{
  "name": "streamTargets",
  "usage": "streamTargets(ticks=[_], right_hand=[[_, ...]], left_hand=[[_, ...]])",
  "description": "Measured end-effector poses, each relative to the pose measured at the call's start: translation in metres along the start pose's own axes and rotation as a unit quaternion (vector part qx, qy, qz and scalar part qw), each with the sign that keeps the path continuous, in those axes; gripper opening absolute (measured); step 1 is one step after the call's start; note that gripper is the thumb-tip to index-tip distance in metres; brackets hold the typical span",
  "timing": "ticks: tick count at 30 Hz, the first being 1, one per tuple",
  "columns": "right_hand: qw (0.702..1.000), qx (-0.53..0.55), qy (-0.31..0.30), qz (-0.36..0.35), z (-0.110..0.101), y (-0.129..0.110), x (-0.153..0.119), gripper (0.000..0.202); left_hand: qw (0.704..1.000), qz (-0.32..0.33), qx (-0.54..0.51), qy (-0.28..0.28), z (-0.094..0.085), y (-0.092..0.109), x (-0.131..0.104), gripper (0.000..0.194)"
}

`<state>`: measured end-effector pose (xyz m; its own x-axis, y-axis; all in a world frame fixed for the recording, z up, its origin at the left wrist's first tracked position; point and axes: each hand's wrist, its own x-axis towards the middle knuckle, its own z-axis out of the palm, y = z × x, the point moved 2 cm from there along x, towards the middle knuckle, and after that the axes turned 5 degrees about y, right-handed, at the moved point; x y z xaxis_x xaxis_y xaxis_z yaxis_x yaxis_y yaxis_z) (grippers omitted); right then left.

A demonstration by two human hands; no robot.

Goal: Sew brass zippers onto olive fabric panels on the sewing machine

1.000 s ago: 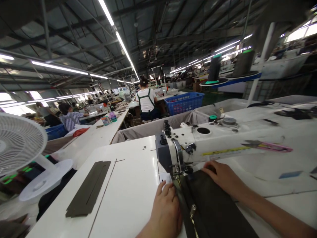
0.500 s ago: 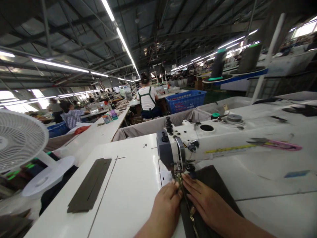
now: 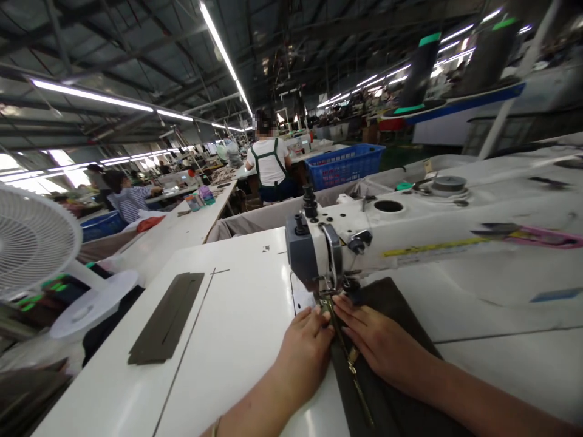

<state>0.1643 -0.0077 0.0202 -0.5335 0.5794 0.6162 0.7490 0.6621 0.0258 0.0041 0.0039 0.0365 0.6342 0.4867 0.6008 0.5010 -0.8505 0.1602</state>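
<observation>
A dark olive fabric piece (image 3: pixel 392 309) with a gold-toned metal zipper (image 3: pixel 339 331) lies under the presser foot of a white and grey sewing machine (image 3: pixel 314 249). Left of the zipper, my left hand (image 3: pixel 305 349) has its fingers curled and pressed together at the fabric's edge, just before the presser foot. My right hand (image 3: pixel 387 346) lies flat on the fabric right of the zipper, fingers stretched toward the needle area. The zipper pull (image 3: pixel 351 361) rests between the hands. The needle tip is too small to make out.
A stack of olive fabric strips (image 3: pixel 168 318) lies on the white table (image 3: pixel 228 340) to the left. Pink-handled snips (image 3: pixel 537 233) rest on the machine arm. A white fan (image 3: pixel 36 243) stands at far left. Ahead are a blue basket (image 3: pixel 346 164) and a seated person (image 3: pixel 268 161).
The camera view has shifted slightly, and the machine appears a little higher. Both hands keep their places beside the zipper, and more of the forearms shows.
</observation>
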Motion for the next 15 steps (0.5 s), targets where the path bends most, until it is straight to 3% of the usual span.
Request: streamTargets(ticks=[8, 15], right_hand=[[0.996, 0.072, 0.051, 0.031, -0.001, 0.009, 0.006, 0.036], [0.993, 0.068, 0.092, 0.031, -0.022, -0.026, -0.014, 0.026]], left_hand=[[1.0, -0.031, -0.004, 0.0, 0.009, -0.011, 0.002, 0.024], [1.0, -0.018, -0.003, 0.023, 0.004, -0.003, -0.005, 0.021]])
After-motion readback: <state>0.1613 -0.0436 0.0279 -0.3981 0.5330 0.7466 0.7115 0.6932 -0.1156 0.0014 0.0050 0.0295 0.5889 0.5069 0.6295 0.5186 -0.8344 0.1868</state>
